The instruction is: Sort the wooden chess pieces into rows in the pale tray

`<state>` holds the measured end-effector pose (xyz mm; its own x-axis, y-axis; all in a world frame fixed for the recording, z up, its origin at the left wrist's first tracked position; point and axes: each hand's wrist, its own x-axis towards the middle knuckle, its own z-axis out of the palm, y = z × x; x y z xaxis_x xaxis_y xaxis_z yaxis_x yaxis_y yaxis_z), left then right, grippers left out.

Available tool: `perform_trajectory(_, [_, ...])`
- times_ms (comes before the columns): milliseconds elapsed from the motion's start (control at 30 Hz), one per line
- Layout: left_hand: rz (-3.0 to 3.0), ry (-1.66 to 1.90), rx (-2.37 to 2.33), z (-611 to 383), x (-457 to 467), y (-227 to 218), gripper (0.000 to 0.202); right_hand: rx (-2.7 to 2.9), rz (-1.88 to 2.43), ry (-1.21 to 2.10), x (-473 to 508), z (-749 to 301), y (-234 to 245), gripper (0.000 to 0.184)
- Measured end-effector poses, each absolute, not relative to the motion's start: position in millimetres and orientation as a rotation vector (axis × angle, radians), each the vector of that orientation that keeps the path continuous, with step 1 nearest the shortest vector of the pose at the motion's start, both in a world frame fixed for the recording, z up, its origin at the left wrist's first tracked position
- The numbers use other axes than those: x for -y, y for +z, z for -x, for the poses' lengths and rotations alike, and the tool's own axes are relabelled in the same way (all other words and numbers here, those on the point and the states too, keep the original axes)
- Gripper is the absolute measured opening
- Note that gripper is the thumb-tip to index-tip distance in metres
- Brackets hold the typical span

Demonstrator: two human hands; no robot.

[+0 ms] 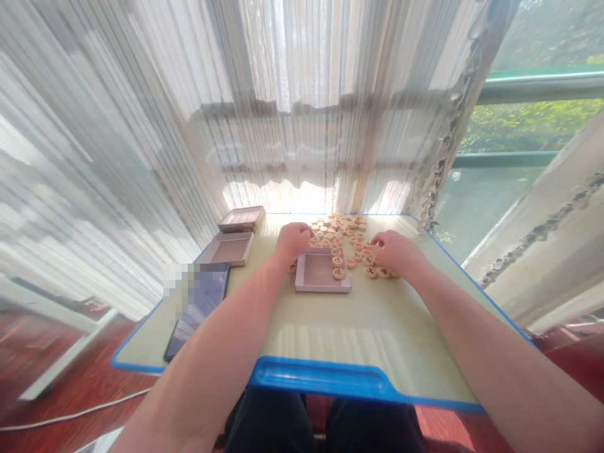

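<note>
Round wooden Chinese chess pieces (329, 236) lie in a loose heap at the far middle of the table, marked with red or black characters. Before them stands a shallow open box (321, 288) with a column of 3 pieces (336, 260) along its inner right side. My left hand (293, 241), fingers curled, is at the heap's left edge behind the box's left corner; its fingertips are partly hidden. My right hand (397, 253) is bent over the pieces right of the box, thumb and fingers drawn together. Whatever lies between those fingertips is too small to make out.
At the left stand another shallow box (231, 249) and a box tray (242, 218) behind it. A dark tablet-like thing (201, 308) lies by my left forearm, partly blurred out. The table (321, 327) has a blue rim; sheer curtains (302, 138) hang right behind it.
</note>
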<state>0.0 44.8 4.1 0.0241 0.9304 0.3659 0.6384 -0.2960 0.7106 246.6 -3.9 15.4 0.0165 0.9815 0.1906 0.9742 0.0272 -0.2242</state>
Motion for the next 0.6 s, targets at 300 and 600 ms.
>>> perform_trajectory(300, [-1.647, 1.354, -1.453, 5, -53, 2, 0.029, 2.033, 1.981, 0.073, 8, -239, 16, 0.027])
perform_trajectory(600, [-1.285, 1.525, -1.447, 14, -57, 6, 0.026, 2.114, 2.334, 0.231, 13, -255, 30, 0.024])
